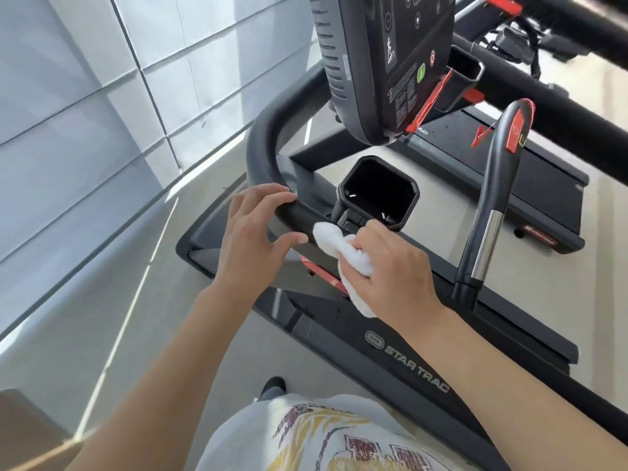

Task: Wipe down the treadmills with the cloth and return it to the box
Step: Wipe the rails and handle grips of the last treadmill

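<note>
My left hand (253,232) rests on the curved black padded handrail (263,154) of the near treadmill, fingers spread and loosely arched over the bar, thumb reaching out beneath it, gripping nothing. If I lean my weight there while I scrub, the palm could skid along the smooth bar and take my balance with it.

Just to the right, the bunched white terry cloth (334,248) is pressed against the same rail, right at the foot of the black square cup holder (379,192). A loose tail of it hangs down below my fist. That tail looks like the likeliest trouble: it could snag on the holder's bracket, or drag across the red trim beneath and slip out of my grasp.

My right hand (390,270) is curled round the cloth, fingers wrapped tight, knuckles up. The wad is small, so I judge I may wipe only a narrow strip and miss the underside of the rail.

Further right stand the upright black and silver grip post with its red cap (489,205) and, above, the dark control console (384,62). A wide sweep could knock my knuckles on the holder's edge or brush a console button.

The box is not in sight, so the return leg is unplanned from here.
</note>
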`<state>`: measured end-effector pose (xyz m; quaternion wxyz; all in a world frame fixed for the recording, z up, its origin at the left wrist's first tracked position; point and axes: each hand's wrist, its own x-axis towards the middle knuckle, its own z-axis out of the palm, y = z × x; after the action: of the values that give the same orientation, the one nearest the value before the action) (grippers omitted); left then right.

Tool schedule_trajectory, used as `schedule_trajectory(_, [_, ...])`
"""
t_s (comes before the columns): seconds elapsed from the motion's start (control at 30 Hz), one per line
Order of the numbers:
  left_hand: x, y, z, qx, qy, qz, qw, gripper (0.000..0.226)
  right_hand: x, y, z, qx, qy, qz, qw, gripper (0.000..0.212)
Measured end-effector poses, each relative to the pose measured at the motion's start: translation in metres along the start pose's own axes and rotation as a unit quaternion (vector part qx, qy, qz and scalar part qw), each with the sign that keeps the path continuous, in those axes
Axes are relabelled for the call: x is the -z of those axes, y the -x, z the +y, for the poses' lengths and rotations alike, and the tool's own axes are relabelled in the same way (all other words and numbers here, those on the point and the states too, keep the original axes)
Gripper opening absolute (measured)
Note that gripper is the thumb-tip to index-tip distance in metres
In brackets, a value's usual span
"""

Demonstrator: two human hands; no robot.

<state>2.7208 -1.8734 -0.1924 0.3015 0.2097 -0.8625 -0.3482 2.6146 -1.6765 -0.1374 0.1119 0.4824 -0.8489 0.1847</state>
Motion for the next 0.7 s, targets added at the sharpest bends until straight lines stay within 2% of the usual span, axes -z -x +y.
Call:
schedule_trajectory(0.07, [-0.001,0.001,0.000,0.000,0.000,0.003,1.000,0.059,-0.014,-0.026,-0.013,-0.002,0.020,0.027,0.999,0.028])
schedule_trajectory(0.13, [0.000,0.002,0.001,-0.001,0.001,0.002,1.000,0.061,-0.027,-0.057,-0.026,0.003,-0.007,0.031,0.999,0.031])
schedule_trajectory(0.27, [0.006,0.001,0.001,-0.004,-0.004,-0.013,1.000,0.065,-0.040,-0.081,-0.039,0.023,-0.027,0.056,0.998,0.025])
schedule_trajectory(0.37, [0.009,0.004,0.003,-0.017,-0.015,-0.025,0.999,0.060,-0.036,-0.061,-0.032,0.052,-0.004,0.068,0.996,0.020])
schedule_trajectory(0.5, [0.010,0.013,0.010,-0.064,-0.022,-0.033,0.997,0.043,-0.030,-0.024,-0.014,0.143,0.056,0.055,0.987,0.014])
schedule_trajectory(0.7, [-0.012,0.028,0.038,-0.146,-0.004,-0.110,0.983,0.046,-0.008,0.021,0.014,0.174,0.081,0.073,0.979,0.011])
